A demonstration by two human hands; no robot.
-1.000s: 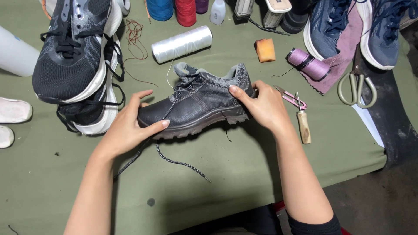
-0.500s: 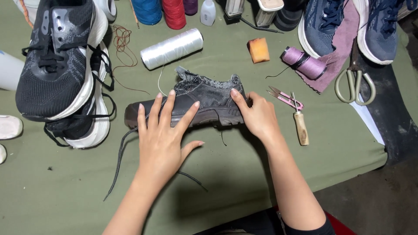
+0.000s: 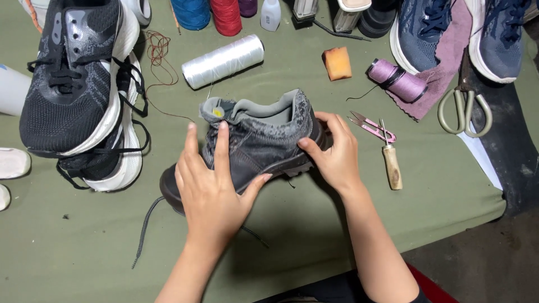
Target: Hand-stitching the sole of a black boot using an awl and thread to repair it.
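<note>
Head view, single moment. Dark grey leather shoe [image 3: 258, 140] lies on the green table cover [image 3: 84, 252], near its middle, toe toward the left, heel toward the right, grey-lined collar facing up and away. Left hand [image 3: 210, 188] spread flat over the toe and lacing area, fingers extended, thumb hooked under the sole edge; a pressing hold, not a fist. Right hand [image 3: 337, 154] wraps the heel, thumb on the side wall, fingers curled behind the back. Whether those fingers reach inside the collar cannot be told from this angle. A dark lace [image 3: 145, 224] trails loose from the toe end across the cover toward the near edge. Left of the shoe: a stacked pair of black knit sneakers with white soles [image 3: 78, 90], laces slack. Beyond the shoe: white thread spool [image 3: 223, 60] lying on its side, with blue spool [image 3: 191, 12] and red spool [image 3: 225, 15] upright at the far edge. An orange block [image 3: 337, 63] sits to the right of the white spool. Just beside the right hand: pink thread snips [image 3: 371, 126] and a wooden-handled awl [image 3: 391, 163]. Farther right: purple spool [image 3: 397, 81] on a purple cloth [image 3: 443, 67], scissors [image 3: 465, 109], and blue sneakers [image 3: 443, 33].
</note>
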